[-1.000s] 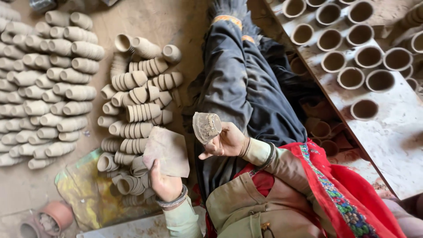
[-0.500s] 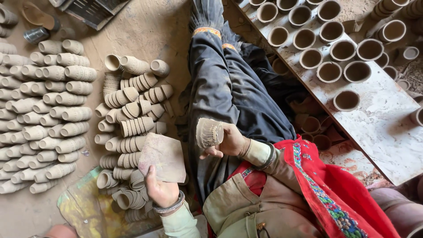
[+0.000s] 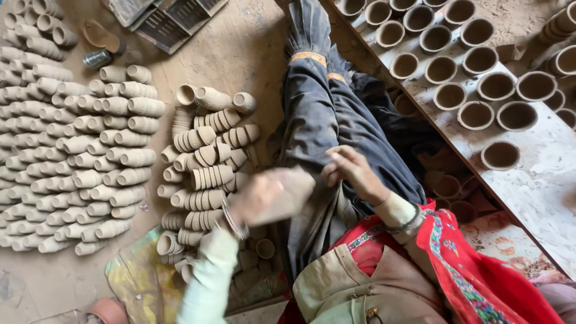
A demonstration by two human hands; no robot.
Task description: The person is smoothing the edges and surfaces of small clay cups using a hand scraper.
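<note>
While left hand grasps the slab, blurred, it may clip stacked cups. Right hand: loose, empty.

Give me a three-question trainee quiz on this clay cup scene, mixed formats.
1. True or false: the left hand holds a flat brownish piece.
2. Multiple choice: the upright clay cups on the board lie to the person's A) left, B) right, C) behind.
3. Fill in: the stacked cups on the ground lie on their ____.

Key: 1 true; 2 B; 3 sides. The right hand looks empty, though blurred.
</note>
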